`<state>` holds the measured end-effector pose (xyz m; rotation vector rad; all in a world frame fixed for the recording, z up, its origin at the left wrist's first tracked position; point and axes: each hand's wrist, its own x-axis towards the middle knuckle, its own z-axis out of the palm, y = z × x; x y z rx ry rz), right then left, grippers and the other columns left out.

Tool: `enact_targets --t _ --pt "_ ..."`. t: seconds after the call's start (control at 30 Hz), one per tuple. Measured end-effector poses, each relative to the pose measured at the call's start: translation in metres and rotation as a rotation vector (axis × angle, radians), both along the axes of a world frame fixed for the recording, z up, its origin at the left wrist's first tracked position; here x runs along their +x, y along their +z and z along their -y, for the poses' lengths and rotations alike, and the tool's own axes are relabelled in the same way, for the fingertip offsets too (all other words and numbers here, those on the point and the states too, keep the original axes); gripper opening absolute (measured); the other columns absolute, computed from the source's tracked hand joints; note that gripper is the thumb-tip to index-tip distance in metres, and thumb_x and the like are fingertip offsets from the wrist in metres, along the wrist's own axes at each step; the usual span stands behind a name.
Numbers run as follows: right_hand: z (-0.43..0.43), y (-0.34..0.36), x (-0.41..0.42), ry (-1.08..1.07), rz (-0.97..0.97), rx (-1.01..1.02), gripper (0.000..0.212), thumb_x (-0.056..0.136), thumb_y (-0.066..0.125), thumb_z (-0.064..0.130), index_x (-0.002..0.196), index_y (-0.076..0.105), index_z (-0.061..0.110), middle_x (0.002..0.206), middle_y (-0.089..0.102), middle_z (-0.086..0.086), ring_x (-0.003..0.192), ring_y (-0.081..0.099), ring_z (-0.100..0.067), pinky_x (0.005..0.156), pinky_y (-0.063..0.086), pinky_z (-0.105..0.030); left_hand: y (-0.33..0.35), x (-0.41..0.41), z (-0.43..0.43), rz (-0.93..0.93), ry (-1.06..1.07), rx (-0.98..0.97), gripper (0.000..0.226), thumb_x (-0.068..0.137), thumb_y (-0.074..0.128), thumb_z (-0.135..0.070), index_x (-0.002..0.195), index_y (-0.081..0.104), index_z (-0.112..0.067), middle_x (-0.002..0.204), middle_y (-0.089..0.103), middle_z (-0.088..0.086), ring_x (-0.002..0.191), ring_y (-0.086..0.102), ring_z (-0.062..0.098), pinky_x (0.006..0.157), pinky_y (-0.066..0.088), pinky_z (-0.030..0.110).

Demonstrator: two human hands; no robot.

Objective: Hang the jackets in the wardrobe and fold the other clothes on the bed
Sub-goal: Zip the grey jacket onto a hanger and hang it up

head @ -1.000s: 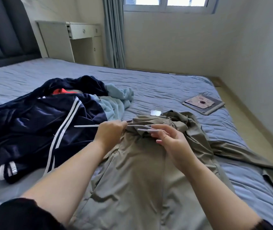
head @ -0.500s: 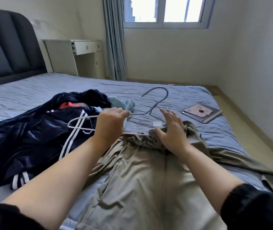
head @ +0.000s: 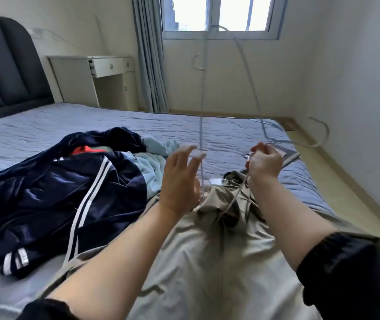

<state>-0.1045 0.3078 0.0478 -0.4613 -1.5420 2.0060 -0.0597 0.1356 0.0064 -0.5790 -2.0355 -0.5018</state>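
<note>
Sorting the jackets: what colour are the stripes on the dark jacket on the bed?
White stripes on the navy jacket, seen in the head view.

Daylight is pouring through a 2-pane window (head: 219,17) high in the cream far wall (head: 226,84), a grey curtain (head: 148,54) hanging beside a white desk (head: 106,75). A dark padded headboard (head: 6,65) is rising at left over the blue-grey bed (head: 207,128), pale flooring (head: 350,199) running along its right.

Right hand (head: 264,162) grips a hanger (head: 201,125) (motion-blurred) above the khaki jacket (head: 207,255).
</note>
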Motion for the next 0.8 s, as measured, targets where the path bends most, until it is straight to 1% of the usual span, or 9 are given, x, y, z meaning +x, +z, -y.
enact_targets --t 0.1,0.2,0.27,0.33,0.37,0.47,0.57,0.67,0.8 --pt "-0.030 -0.014 0.005 -0.075 0.059 -0.299 0.035 0.097 0.040 0.005 0.065 0.048 0.014 0.060 0.042 -0.001 0.047 0.033 -0.012 0.042 0.025 -0.023 -0.054 0.011 -0.008 0.206 0.041 0.141 0.047 0.071 0.040 0.000 0.115 0.056 -0.003 0.117 0.055 0.018 0.106 0.053 0.036 0.096 0.043 0.046" --pt "-0.052 -0.032 0.018 -0.065 0.145 -0.488 0.036 0.093 0.030 -0.002 0.064 0.041 0.015 0.057 0.035 -0.001 0.038 0.028 -0.011 0.039 0.021 -0.015 -0.082 0.012 -0.029 0.803 -0.061 0.482 0.063 0.084 0.066 -0.012 0.140 0.038 -0.012 0.128 0.043 -0.002 0.119 0.043 0.015 0.106 0.032 0.030" --pt "-0.061 -0.047 0.029 -0.013 0.166 -0.581 0.037 0.092 0.023 -0.004 0.064 0.037 0.016 0.055 0.032 0.000 0.033 0.025 -0.009 0.041 0.021 -0.017 -0.092 0.009 -0.044 1.123 -0.189 0.743 0.052 0.086 0.068 -0.015 0.133 0.046 -0.017 0.123 0.050 -0.002 0.107 0.051 0.010 0.095 0.044 0.026" --pt "-0.072 -0.061 0.039 0.031 0.180 -0.659 0.038 0.093 0.018 -0.002 0.064 0.033 0.017 0.047 0.029 0.002 0.030 0.021 -0.009 0.043 0.020 -0.021 -0.097 0.007 -0.051 1.162 -0.152 0.804 0.008 0.090 0.061 -0.009 0.095 0.065 -0.014 0.098 0.066 0.011 0.071 0.064 0.013 0.062 0.053 0.024" --pt "-0.079 -0.067 0.044 0.048 0.182 -0.705 0.037 0.093 0.016 0.000 0.064 0.031 0.017 0.041 0.026 0.003 0.029 0.020 -0.009 0.045 0.019 -0.022 -0.099 0.006 -0.051 1.127 -0.099 0.778 0.013 0.091 0.059 -0.009 0.083 0.068 -0.012 0.084 0.067 0.014 0.061 0.062 0.014 0.055 0.051 0.025" --pt "-0.101 -0.086 0.057 0.100 0.185 -0.789 0.038 0.096 0.016 0.004 0.064 0.031 0.017 0.032 0.019 0.005 0.025 0.017 -0.009 0.050 0.017 -0.022 -0.103 0.005 -0.041 1.128 -0.056 0.719 0.017 0.090 0.062 -0.015 0.075 0.070 -0.011 0.065 0.062 0.005 0.061 0.054 0.015 0.057 0.048 0.029" --pt "-0.110 -0.104 0.071 0.202 0.121 -0.875 0.033 0.087 0.023 -0.004 0.063 0.031 0.016 0.038 0.014 0.005 0.028 0.016 -0.010 0.047 0.019 -0.020 -0.099 0.009 -0.039 1.342 -0.269 0.960 0.019 0.097 0.053 -0.022 0.091 0.068 -0.013 0.086 0.064 0.005 0.068 0.059 0.010 0.054 0.048 0.017" --pt "-0.104 -0.117 0.086 0.407 -0.033 -0.969 0.020 0.069 0.035 -0.004 0.063 0.036 0.015 0.056 0.007 0.006 0.040 0.008 -0.009 0.040 0.018 -0.017 -0.104 0.010 -0.042 1.448 -0.243 1.077 0.026 0.099 0.048 -0.029 0.125 0.050 -0.022 0.113 0.057 -0.002 0.104 0.058 0.016 0.079 0.050 0.032" --pt "-0.102 -0.127 0.105 0.600 -0.071 -0.875 0.018 0.063 0.058 0.001 0.062 0.046 0.013 0.057 0.007 0.006 0.046 0.006 -0.007 0.037 0.014 -0.017 -0.111 0.014 -0.051 1.624 -0.439 1.224 0.024 0.097 0.049 -0.034 0.120 0.047 -0.025 0.081 0.062 -0.005 0.062 0.060 0.009 0.065 0.049 0.029"
